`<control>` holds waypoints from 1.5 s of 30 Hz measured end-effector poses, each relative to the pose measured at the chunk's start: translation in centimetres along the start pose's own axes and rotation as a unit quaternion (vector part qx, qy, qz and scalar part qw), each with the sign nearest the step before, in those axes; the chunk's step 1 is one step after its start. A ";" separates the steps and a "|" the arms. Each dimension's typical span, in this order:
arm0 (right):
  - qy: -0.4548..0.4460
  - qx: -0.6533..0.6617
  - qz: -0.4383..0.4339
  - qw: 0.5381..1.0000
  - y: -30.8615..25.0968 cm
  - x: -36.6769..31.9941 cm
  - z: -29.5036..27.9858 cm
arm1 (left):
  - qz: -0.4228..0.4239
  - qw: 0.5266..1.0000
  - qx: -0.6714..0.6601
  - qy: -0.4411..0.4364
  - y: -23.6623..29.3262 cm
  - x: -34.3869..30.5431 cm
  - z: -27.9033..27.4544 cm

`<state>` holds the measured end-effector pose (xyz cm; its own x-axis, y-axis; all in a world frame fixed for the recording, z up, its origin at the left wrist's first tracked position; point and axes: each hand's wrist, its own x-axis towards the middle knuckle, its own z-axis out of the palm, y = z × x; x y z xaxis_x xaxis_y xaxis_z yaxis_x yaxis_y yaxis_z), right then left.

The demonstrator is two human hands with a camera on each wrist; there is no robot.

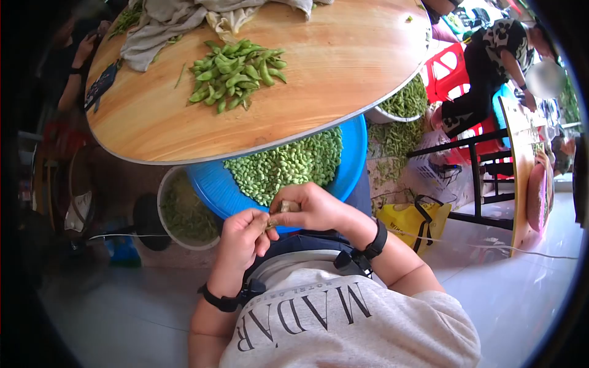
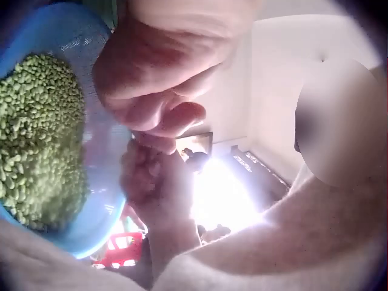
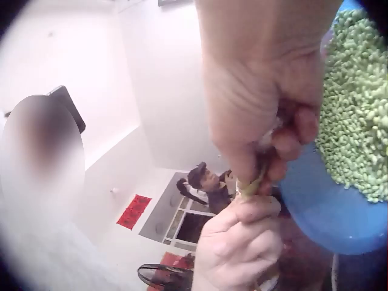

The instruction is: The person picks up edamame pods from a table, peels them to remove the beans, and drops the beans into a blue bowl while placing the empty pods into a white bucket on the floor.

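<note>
My two hands meet over the near rim of a blue basin (image 1: 202,184) of shelled green beans (image 1: 282,165). Between their fingertips is a small green soybean pod (image 3: 253,185), mostly covered by the fingers. My left hand (image 1: 240,236) pinches one end of it, its fingers curled. The right hand (image 1: 316,207) grips the other end between thumb and bent fingers, and a brownish wrapping (image 1: 288,207) shows at its thumb. A pile of unshelled soybean pods (image 1: 233,72) lies on the wooden table (image 1: 343,67) beyond the basin.
The table edge overhangs the basin's far side. At the left stands a white bucket (image 1: 164,202) of pod shells; another full bucket (image 1: 408,101) is at the right, near a yellow bag (image 1: 399,221). A grey cloth (image 1: 159,37) lies on the table. Other people sit around.
</note>
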<state>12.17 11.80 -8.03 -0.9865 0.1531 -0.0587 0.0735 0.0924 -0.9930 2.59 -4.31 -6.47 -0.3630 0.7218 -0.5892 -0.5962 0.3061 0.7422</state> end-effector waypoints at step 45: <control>0.050 0.134 0.102 0.984 2.7 0.2 -0.5 | 0.079 0.996 0.033 0.010 -1.2 2.4 0.4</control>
<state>12.25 12.59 -10.72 -0.9352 0.2380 -0.2623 0.2137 -0.2112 -0.9538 2.79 -2.68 -8.66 -0.4643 0.7516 -0.4685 -0.4816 0.2297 0.8457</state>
